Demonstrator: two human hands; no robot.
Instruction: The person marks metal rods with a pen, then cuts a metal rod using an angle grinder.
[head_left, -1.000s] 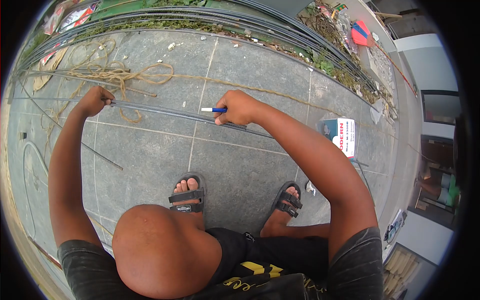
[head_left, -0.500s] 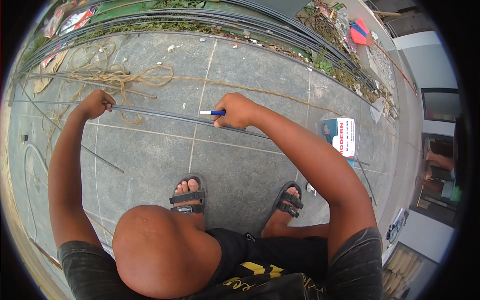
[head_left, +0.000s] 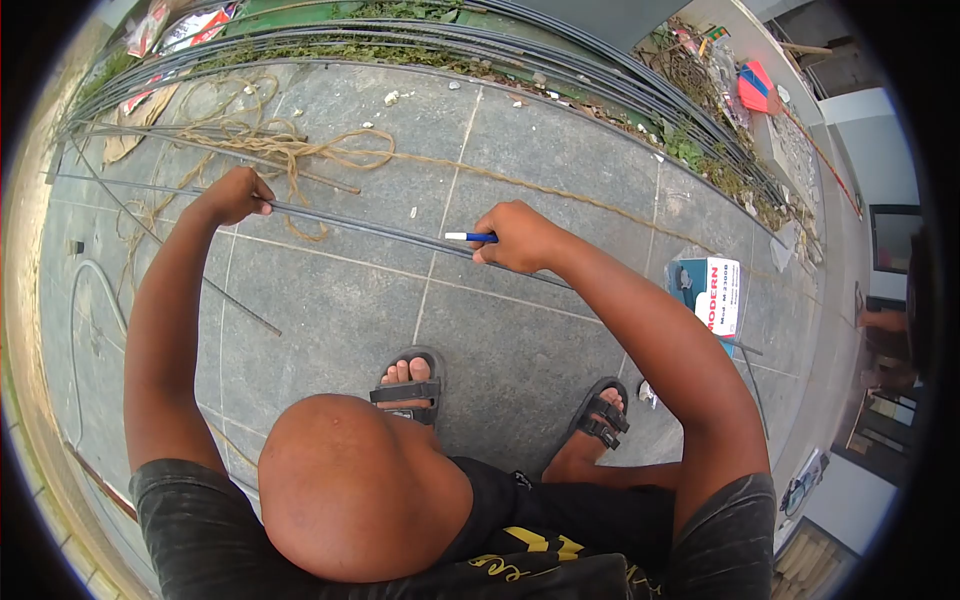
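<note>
Thin steel rods [head_left: 370,228] lie together crosswise before me, reaching from the far left past both hands. My left hand [head_left: 243,195] is closed around them left of the middle, fingertips pinched on the metal. Farther right, my right hand [head_left: 515,237] is closed with a blue marker with a white end [head_left: 470,237] between its fingers. The marker points left just above the rods, and the lower fingers of that hand rest at the rods. Behind the left hand, a tangled tan rope [head_left: 285,150] trails off to the right across the tiles.
A long bundle of steel bars [head_left: 400,45] runs along the back beside weeds. A box marked MODERN [head_left: 712,300] stands right of my right hand. One loose rod [head_left: 230,295] slants at left, near a pale hose [head_left: 75,330]. My sandalled feet [head_left: 410,385] are below.
The view has shifted, so the whole scene sits farther right. Both hands keep their places on the rods, and the marker stays in the right hand.
</note>
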